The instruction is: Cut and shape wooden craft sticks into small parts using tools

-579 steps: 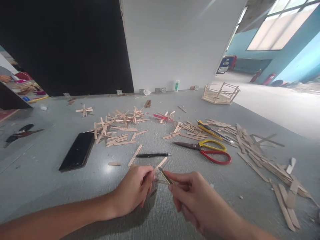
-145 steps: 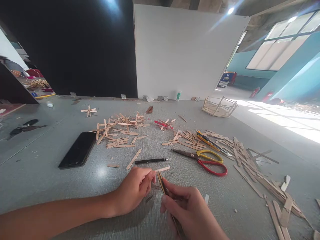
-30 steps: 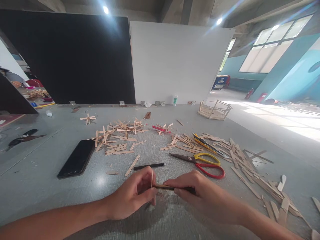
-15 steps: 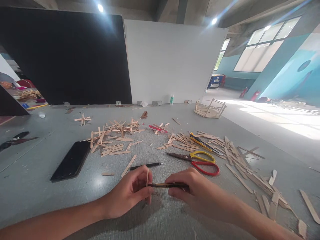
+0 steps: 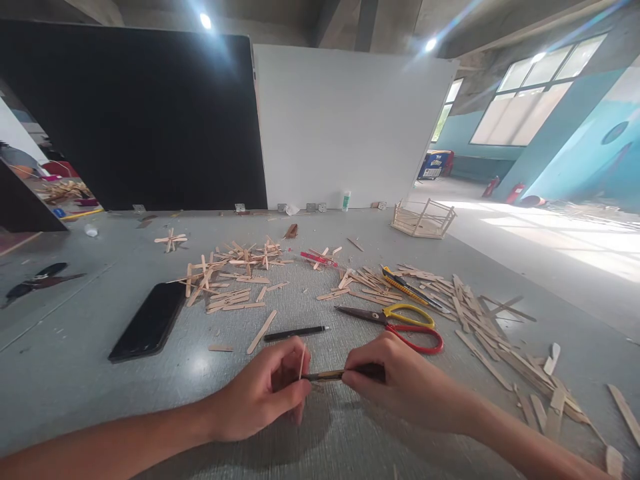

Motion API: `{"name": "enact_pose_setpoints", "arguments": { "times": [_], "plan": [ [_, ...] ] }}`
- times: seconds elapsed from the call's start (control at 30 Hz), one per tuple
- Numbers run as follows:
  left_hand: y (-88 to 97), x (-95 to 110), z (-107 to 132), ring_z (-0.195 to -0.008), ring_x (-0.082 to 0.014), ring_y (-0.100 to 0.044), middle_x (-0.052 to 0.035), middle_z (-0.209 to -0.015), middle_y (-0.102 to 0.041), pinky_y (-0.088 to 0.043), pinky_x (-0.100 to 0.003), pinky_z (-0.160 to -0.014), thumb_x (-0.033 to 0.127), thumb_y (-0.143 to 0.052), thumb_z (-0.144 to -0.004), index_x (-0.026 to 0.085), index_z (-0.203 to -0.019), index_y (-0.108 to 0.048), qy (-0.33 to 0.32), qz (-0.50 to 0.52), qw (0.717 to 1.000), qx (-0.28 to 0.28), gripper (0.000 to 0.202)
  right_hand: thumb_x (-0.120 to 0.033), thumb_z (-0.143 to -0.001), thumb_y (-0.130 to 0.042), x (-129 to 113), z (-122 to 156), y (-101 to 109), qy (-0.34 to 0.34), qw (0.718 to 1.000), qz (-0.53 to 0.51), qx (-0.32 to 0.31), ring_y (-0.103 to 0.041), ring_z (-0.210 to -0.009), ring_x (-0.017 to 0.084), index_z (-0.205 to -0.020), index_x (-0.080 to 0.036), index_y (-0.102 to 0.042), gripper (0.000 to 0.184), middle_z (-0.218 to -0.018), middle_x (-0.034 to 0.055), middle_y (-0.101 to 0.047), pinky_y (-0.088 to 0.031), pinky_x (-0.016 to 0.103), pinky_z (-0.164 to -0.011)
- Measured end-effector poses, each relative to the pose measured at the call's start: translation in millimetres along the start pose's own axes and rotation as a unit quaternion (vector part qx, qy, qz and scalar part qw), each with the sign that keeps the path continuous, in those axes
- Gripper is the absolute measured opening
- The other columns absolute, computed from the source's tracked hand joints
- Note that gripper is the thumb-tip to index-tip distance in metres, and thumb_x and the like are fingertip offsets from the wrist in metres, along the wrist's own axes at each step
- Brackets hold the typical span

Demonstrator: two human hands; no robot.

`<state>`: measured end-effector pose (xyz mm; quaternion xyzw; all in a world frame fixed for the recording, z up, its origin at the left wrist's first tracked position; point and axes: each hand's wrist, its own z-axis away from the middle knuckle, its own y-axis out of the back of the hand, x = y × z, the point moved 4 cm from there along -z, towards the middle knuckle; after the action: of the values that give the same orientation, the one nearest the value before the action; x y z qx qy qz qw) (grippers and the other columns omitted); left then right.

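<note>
My left hand (image 5: 265, 397) pinches a thin wooden stick (image 5: 302, 362) that stands on edge, upright, on the grey table (image 5: 75, 347). My right hand (image 5: 395, 383) grips a dark utility knife (image 5: 330, 375) that lies level, its tip against the stick. Both hands are close together near the table's front edge. Just beyond them lie a black pen (image 5: 295, 331) and a loose flat stick (image 5: 261, 331).
Scissors with yellow and red handles (image 5: 400, 320) lie right of the pen. A black phone (image 5: 149, 321) rests at the left. Heaps of wooden sticks (image 5: 230, 273) cover the middle and right (image 5: 490, 327). A yellow cutter (image 5: 400, 283), a stick-built frame (image 5: 423, 219) and a glue bottle (image 5: 345, 200) sit farther back.
The stick now stands on edge instead of lying flat as seconds ago. Over the last second the hands keep their grip, with the knife held level against it; only the view shifts slightly.
</note>
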<state>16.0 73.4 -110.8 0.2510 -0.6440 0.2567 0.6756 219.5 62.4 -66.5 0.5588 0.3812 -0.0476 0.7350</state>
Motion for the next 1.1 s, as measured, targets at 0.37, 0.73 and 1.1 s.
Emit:
{"name": "enact_pose_setpoints", "arguments": {
  "times": [0.37, 0.73, 1.1],
  "plan": [
    [0.0, -0.4, -3.6, -0.068, -0.0136, -0.056, 0.0044, -0.076, -0.058, -0.045, -0.026, -0.066, 0.051, -0.064, -0.102, 0.023, -0.094, -0.046, -0.008, 0.002, 1.0, 0.008, 0.034, -0.012, -0.091, -0.054, -2.4, 1.2, -9.0, -0.005, 1.0, 0.018, 0.01, -0.051, -0.069, 0.014, -0.079, -0.017, -0.072, 0.022, -0.066, -0.0022, -0.056, -0.036, 0.027, -0.066],
    [-7.2, 4.6, 0.2, -0.069, -0.0127, -0.04, 0.0067, -0.078, -0.046, -0.034, -0.026, -0.063, 0.043, -0.064, -0.102, 0.023, -0.094, -0.047, -0.019, -0.031, 0.999, -0.024, 0.028, -0.013, -0.101, -0.05, -16.6, 3.8, -32.5, 0.069, 0.997, 0.037, -0.021, -0.071, -0.09, 0.017, -0.111, -0.02, -0.071, 0.024, -0.102, 0.0053, -0.078, -0.048, 0.024, -0.077],
    [-7.6, 5.0, 1.0, -0.068, -0.0136, -0.043, 0.0052, -0.076, -0.051, -0.034, -0.026, -0.063, 0.036, -0.063, -0.1, 0.023, -0.09, -0.044, -0.013, -0.051, 0.998, -0.021, 0.025, -0.004, -0.087, -0.064, 0.5, -0.6, -46.7, 0.046, 0.986, 0.158, 0.02, -0.021, -0.054, 0.01, -0.078, -0.019, -0.06, 0.018, -0.06, -0.0077, -0.043, -0.014, 0.029, -0.05]
  ]
}}
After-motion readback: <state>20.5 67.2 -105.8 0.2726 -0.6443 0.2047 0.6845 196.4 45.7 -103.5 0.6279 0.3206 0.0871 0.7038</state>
